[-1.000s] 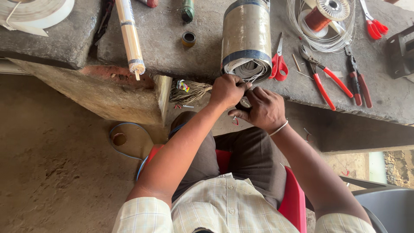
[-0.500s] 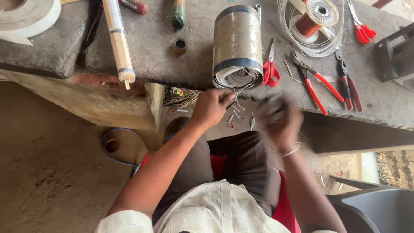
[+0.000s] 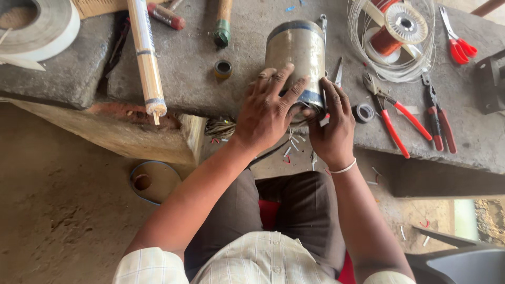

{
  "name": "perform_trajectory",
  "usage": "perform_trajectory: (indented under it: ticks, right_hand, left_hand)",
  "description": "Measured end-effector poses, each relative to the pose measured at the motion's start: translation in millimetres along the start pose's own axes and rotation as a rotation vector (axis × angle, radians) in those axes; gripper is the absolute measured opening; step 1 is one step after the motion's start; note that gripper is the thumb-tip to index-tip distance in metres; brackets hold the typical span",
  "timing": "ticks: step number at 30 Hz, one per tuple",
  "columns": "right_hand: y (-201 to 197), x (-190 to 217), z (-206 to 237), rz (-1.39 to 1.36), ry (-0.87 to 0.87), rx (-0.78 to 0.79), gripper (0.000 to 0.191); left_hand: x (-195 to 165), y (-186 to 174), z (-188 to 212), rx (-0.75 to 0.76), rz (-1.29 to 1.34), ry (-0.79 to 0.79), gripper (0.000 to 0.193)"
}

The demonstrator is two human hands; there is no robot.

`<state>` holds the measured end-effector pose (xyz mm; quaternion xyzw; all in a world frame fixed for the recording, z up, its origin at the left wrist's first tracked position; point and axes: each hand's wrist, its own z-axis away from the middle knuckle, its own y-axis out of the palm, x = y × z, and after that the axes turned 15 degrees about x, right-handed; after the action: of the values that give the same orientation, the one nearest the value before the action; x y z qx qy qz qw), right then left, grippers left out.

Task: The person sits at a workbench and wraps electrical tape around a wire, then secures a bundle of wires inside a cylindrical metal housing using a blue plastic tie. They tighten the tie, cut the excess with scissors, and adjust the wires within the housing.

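Both hands have come forward since the earlier frames, where they worked below the bench edge; they now rest on the metal cylinder lying on its side at the front of the stone workbench. Left hand lies palm-down with fingers spread over the near end of the cylinder, pressing on it without closing round it, a hold that appears meant to stop the round body rolling. Right hand is curled at the cylinder's lower right rim, fingers bent toward the opening where layered sheet shows; a small pale piece shows at its fingertips, but whether it is pinched there cannot be told. A pale band circles the right wrist.

Tools lie within reach to the right: red-handled pliers just beside the right hand, a second dark-handled plier further right, and red-handled scissors at the far edge. A spool of copper wire sits inside a loose coil of pale wire. A small tape roll lies between the right hand and the pliers. To the left, a long pale rolled bundle overhangs the bench edge, a small dark ring stands near the cylinder, and a large white tape roll occupies the corner. Wire offcuts litter the floor beneath the hands.
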<state>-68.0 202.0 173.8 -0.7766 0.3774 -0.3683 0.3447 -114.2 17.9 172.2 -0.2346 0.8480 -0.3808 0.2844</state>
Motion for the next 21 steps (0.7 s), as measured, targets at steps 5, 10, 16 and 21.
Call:
perform_trajectory:
  ticks: [5, 10, 16, 21]
  right_hand:
    - [13, -7, -16, -0.007, 0.002, -0.104, 0.044]
    - [37, -17, -21, 0.047, 0.069, -0.187, 0.040]
    - [30, -31, -17, -0.227, 0.064, -0.125, 0.049]
    - [36, -36, -10, -0.089, 0.090, -0.064, 0.056]
  left_hand:
    - [13, 17, -7, 0.009, -0.052, 0.014, 0.056]
    - [26, 43, -13, -0.072, -0.189, 0.024, 0.055]
    - [29, 35, -6, -0.093, 0.022, 0.001, 0.068]
    - [26, 35, -5, 0.026, 0.068, -0.113, 0.068]
